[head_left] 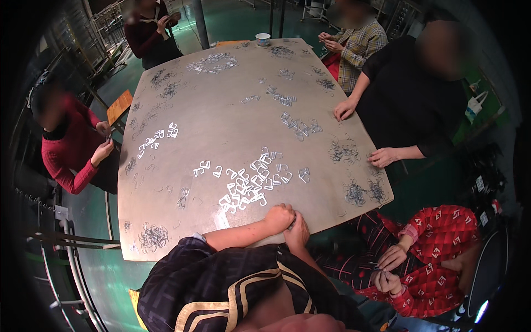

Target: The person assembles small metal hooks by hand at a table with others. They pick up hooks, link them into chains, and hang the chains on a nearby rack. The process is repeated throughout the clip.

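Observation:
At the near edge of the table, my left hand [279,218] and my right hand [297,231] are pressed together with their fingers closed. Whatever they hold, if anything, is hidden between the fingers. Just beyond them lies a loose pile of small pale hook-shaped pieces [241,188], with a few strays [204,167] to its left. A small pale strip [221,220] rests beside my left forearm. Farther left on the near side is a heap of thin dark curved bits [154,237].
The large tan table [182,116] carries more hook-piece groups [213,63] and dark scrap heaps [355,193] along its sides. A small bowl [263,39] stands at the far edge. Several people work around it, one in red patterned clothing [437,238] close on my right.

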`<state>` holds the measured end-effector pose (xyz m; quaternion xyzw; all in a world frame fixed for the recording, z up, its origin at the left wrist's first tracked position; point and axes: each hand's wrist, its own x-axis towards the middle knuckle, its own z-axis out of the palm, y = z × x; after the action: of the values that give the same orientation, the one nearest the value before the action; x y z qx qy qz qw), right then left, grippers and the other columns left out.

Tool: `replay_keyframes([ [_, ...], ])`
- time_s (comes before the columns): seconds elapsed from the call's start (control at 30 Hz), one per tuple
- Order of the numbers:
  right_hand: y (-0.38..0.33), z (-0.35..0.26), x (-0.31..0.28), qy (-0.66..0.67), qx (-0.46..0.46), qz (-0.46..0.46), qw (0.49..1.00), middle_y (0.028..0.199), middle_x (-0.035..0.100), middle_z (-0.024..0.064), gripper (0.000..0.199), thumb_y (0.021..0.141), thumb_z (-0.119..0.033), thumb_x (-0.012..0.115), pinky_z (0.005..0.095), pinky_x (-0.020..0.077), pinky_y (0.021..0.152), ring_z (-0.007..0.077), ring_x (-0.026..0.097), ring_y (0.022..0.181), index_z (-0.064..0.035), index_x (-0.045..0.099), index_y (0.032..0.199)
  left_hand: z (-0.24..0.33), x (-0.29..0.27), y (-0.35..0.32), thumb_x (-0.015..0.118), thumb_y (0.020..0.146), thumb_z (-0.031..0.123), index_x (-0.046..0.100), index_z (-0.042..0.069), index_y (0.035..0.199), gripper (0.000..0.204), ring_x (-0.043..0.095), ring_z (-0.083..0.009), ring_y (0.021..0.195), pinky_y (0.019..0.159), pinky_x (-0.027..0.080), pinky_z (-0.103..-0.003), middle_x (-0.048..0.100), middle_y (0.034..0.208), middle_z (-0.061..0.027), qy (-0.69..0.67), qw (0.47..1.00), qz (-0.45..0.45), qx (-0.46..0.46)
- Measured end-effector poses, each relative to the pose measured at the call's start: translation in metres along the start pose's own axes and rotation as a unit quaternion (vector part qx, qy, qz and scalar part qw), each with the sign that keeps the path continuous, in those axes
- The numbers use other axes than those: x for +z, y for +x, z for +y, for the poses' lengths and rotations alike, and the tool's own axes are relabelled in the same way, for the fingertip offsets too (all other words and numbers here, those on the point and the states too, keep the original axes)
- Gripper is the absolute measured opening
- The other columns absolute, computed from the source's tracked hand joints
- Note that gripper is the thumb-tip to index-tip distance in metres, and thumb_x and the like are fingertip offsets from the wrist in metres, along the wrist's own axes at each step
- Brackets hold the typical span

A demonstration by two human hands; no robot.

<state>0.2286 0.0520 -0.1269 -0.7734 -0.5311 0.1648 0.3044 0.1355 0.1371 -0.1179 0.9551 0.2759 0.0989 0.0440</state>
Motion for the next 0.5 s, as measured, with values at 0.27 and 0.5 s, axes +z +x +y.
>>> replay_keyframes([
  [0.27, 0.027, 0.004, -0.007, -0.033, 0.059, -0.116, 0.991, 0.092, 0.065, 0.0179, 0.043, 0.080, -0.021, 0.064, 0.0519, 0.0465, 0.070, 0.0417, 0.062, 0.082, -0.0114, 0.046, 0.119, 0.007, 0.000, 0.017, 0.055, 0.076, 0.015, 0.063, -0.001, 0.082, 0.019, 0.062, -0.0252, 0.070, 0.054, 0.050, -0.033, 0.062, 0.078, -0.0138, 0.058, 0.996, -0.069, -0.003],
  [0.5, 0.041, 0.010, -0.014, -0.022, -0.089, -0.097, 0.991, 0.093, 0.064, 0.0157, 0.056, 0.067, -0.023, 0.079, 0.0480, 0.0462, 0.071, 0.0380, 0.061, 0.084, -0.0099, 0.052, 0.115, -0.019, -0.008, 0.006, 0.053, 0.081, 0.014, 0.064, -0.005, 0.093, 0.025, 0.064, -0.0274, 0.076, 0.058, 0.053, -0.035, 0.063, 0.086, -0.0173, 0.071, 0.987, -0.135, -0.053],
])
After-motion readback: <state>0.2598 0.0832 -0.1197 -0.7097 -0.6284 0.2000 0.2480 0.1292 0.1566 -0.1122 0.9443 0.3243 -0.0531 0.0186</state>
